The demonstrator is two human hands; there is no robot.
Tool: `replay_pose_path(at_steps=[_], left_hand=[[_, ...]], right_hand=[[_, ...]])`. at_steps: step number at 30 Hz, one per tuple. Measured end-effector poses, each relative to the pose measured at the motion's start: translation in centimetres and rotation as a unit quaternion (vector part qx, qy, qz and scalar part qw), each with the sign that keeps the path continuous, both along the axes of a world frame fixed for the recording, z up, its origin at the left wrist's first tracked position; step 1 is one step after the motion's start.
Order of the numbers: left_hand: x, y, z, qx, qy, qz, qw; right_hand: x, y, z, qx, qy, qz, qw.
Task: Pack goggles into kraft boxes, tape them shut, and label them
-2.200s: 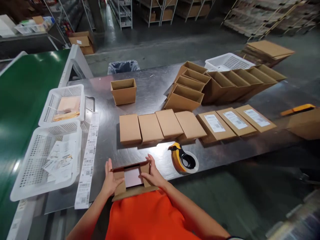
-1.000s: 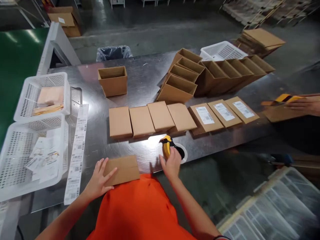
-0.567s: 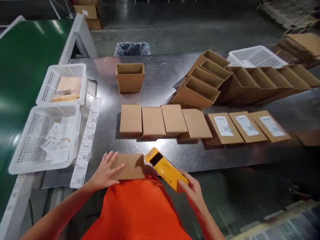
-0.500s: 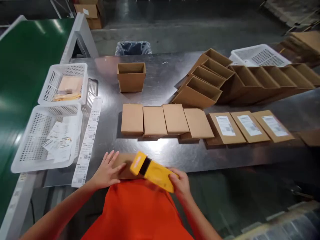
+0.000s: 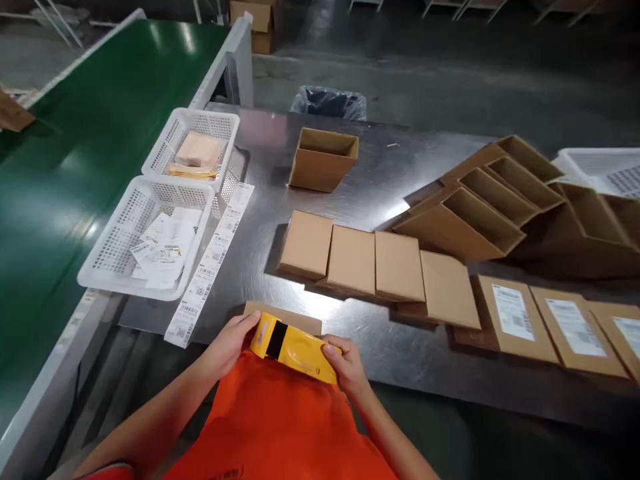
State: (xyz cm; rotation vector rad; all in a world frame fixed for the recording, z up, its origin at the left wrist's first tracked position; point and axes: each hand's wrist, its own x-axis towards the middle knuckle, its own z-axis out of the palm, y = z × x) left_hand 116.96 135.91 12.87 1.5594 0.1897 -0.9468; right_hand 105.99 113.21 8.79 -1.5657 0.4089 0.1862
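Note:
A yellow tape dispenser (image 5: 300, 352) with a black band is held level near the table's front edge. My right hand (image 5: 345, 363) grips its right end, thumb on top. My left hand (image 5: 234, 340) is at its left end, thumb and fingers closed around that end beside the box. Just behind the dispenser, a brown cardboard box (image 5: 290, 319) lies on the metal table (image 5: 260, 260), partly hidden. Four plain closed boxes (image 5: 351, 260) stand in a row beyond it, with labelled boxes (image 5: 513, 319) to their right.
At left are a white basket of papers (image 5: 120, 243), another basket with envelopes (image 5: 165, 150) and a label strip (image 5: 210, 267). An open box (image 5: 320, 163) stands farther back. Several open boxes (image 5: 450, 230) lean at right. A green conveyor (image 5: 100, 133) runs along the left.
The view has turned right-to-left, shifting the table's contents rightward. My left hand has left its spread pose on the box and closed on the dispenser's left end.

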Motion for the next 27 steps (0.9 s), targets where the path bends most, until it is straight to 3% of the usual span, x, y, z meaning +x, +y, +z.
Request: replay_pose_path(at_steps=[2, 4, 7, 11, 14, 17, 22, 24, 27], left_hand=[[0.2, -0.8, 0.8, -0.039, 0.084, 0.036, 0.995], [0.4, -0.9, 0.9, -0.025, 0.091, 0.064, 0.994], [0.5, -0.5, 0.4, -0.002, 0.078, 0.086, 0.993], [0.3, -0.1, -0.7, -0.028, 0.077, 0.102, 0.991], [0.7, 1.0, -1.8, 0.008, 0.004, 0.103, 0.995], [2.2, 3.7, -3.5, 0.061, -0.073, 0.136, 0.986], [4.1, 8.2, -7.7, 0.103, -0.097, 0.146, 0.979], [4.0, 8.4, -9.8, 0.117, -0.11, 0.137, 0.977], [2.9, 7.0, -12.9, 0.15, -0.132, 0.112, 0.974]], right_hand=[[0.2, 0.3, 0.3, 0.0, 0.006, -0.001, 1.0], [0.4, 0.6, 0.7, 0.0, 0.012, 0.001, 1.0], [0.7, 0.7, 1.0, -0.008, 0.027, 0.009, 1.0], [1.3, 0.6, 1.5, -0.033, 0.045, 0.036, 0.998], [1.6, 0.7, 2.2, -0.058, 0.051, 0.067, 0.995], [1.9, 0.9, 3.1, -0.094, 0.065, 0.093, 0.989], [3.0, 1.7, 3.8, -0.172, 0.094, 0.115, 0.974], [3.5, 2.2, 4.1, -0.207, 0.099, 0.123, 0.966], [4.3, 3.1, 4.8, -0.239, 0.117, 0.123, 0.956]])
